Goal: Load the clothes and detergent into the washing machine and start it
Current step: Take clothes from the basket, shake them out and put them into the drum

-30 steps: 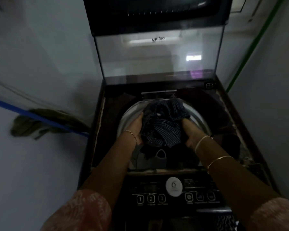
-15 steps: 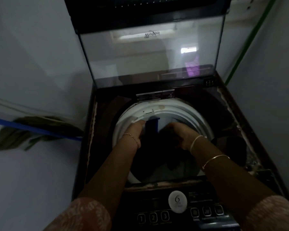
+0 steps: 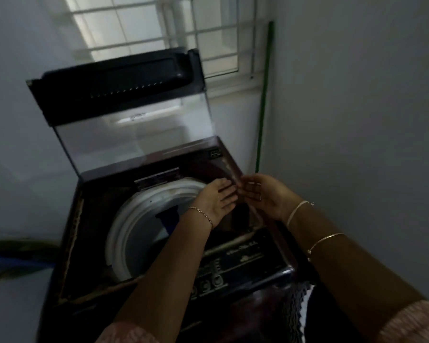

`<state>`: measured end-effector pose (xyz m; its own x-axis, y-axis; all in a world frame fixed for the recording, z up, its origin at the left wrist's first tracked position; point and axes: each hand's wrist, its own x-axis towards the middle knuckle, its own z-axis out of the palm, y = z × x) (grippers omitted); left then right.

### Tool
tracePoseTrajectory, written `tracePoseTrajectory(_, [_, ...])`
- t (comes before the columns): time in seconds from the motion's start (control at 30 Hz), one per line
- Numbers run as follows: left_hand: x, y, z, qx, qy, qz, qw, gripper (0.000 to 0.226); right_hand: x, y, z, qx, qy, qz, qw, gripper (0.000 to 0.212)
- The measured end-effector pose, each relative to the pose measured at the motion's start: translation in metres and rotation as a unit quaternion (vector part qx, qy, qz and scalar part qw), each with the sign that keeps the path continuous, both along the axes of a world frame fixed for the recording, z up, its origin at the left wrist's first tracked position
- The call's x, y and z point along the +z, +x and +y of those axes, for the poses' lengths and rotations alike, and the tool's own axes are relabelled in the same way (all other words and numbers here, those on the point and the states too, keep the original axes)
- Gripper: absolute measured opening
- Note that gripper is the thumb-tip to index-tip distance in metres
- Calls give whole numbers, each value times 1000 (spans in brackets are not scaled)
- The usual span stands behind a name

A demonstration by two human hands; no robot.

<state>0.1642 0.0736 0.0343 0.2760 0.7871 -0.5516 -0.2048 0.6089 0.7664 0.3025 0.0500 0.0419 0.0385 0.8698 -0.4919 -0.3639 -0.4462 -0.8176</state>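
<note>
A dark top-loading washing machine [image 3: 92,243] stands below me with its glass lid [image 3: 134,134] raised upright. Its white drum rim [image 3: 124,233] is in view, and a bit of dark blue clothing [image 3: 170,214] shows inside the drum. My left hand [image 3: 217,198] and my right hand [image 3: 264,194] hover side by side above the machine's right edge, palms facing each other, fingers spread, nothing in either. The control panel [image 3: 233,263] with its buttons lies below my forearms. No detergent is in view.
A barred window [image 3: 183,28] is behind the lid. A green pole [image 3: 263,100] leans in the right corner against the white wall. Dark patterned fabric [image 3: 297,308] hangs at the machine's front right. A dark cloth and blue pipe [image 3: 15,253] lie at the left.
Both hands let go of the dark striped clothes in the drum and rose out, moving right over the machine's edge. My view swung up and left, bringing the window in.
</note>
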Motion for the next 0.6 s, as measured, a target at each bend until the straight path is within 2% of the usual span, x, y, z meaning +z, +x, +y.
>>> tracePoseTrajectory(0.13, [19, 83, -49, -50, 21, -18, 998, 17, 9, 77, -57, -51, 19, -2, 999, 21])
tracePoseTrajectory(0.27, [9, 158, -101, -97, 5, -12, 995, 20, 0, 144, -122, -97, 8, -19, 995, 21])
tracePoseTrajectory(0.47, [-33, 236, -170, -177, -42, 20, 983, 18, -44, 223, -214, -172, -56, -30, 983, 24])
tracePoseTrajectory(0.6, [-75, 267, -197, -207, -77, 56, 974, 21, -84, 257, -261, -209, -102, -7, 972, 23])
